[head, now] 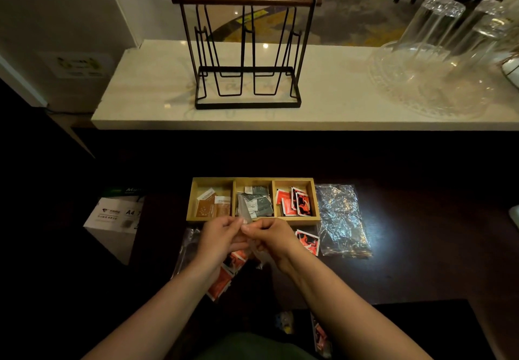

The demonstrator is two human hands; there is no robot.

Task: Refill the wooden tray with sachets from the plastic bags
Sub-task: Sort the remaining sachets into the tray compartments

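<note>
A wooden tray (252,180) with three compartments sits on the dark table. Brown sachets (209,205) lie in its left compartment, dark teal sachets (257,202) in the middle, red sachets (295,202) in the right. Just in front of the tray, my left hand (222,237) and my right hand (269,236) both pinch the top of a clear plastic bag (254,250) that hangs below them with red sachets (224,278) inside. One loose red sachet (308,241) lies to the right of my hands.
A crumpled empty plastic bag (341,219) lies right of the tray. A white A4 paper box (115,219) stands at the left. On the marble counter (157,78) behind are a black wire rack (247,53) and upturned glasses (438,39) on a clear tray.
</note>
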